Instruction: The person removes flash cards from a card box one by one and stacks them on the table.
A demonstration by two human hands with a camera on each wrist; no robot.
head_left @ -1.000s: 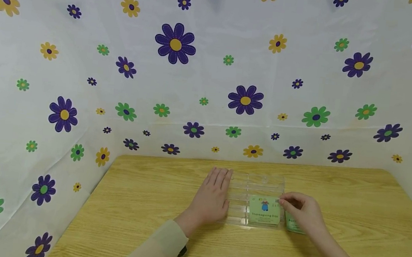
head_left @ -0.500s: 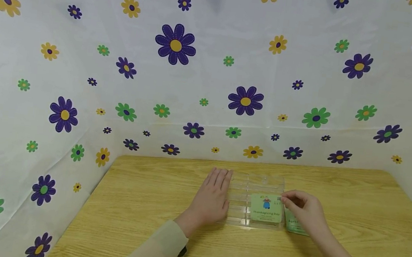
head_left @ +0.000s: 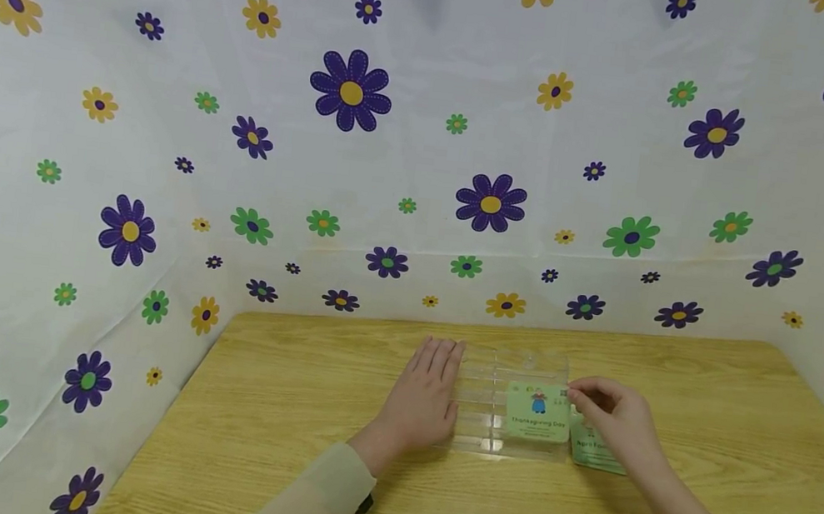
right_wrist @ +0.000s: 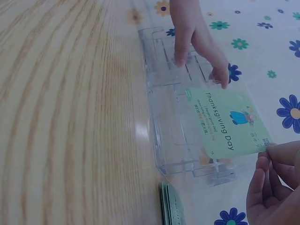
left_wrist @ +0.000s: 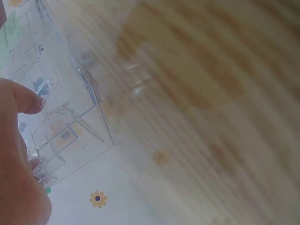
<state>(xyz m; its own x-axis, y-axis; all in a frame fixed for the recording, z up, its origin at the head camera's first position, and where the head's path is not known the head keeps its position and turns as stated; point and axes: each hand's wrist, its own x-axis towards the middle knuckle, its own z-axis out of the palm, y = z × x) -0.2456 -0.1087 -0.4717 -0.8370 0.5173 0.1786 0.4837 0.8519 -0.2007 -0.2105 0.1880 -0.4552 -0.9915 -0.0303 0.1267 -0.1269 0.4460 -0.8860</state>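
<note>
A clear plastic tiered rack [head_left: 476, 395] with several compartments stands on the table. My left hand [head_left: 422, 392] holds its left end; the left wrist view has the thumb bent over the clear plastic [left_wrist: 65, 101] and the fingertips partly hidden behind it. My right hand [head_left: 612, 416] pinches a pale green card [right_wrist: 229, 123] by one corner, between thumb and forefinger. Printed on the card are "Thanksgiving Day" and a small figure in blue. In the head view the card overlaps the rack's right half. Just right of the rack lies a stack of green cards [head_left: 593, 450], partly behind my right hand.
The wood-grain table [head_left: 275, 410] runs back to a white cloth [head_left: 407, 156] printed with purple, green and yellow flowers, which hangs behind and along both sides. Dark wrist straps show at both sleeves.
My right hand has raised the Thanksgiving Day card and shifted it slightly right over the rack. More of the green card stack shows now. The left hand and rack have stayed in place.
</note>
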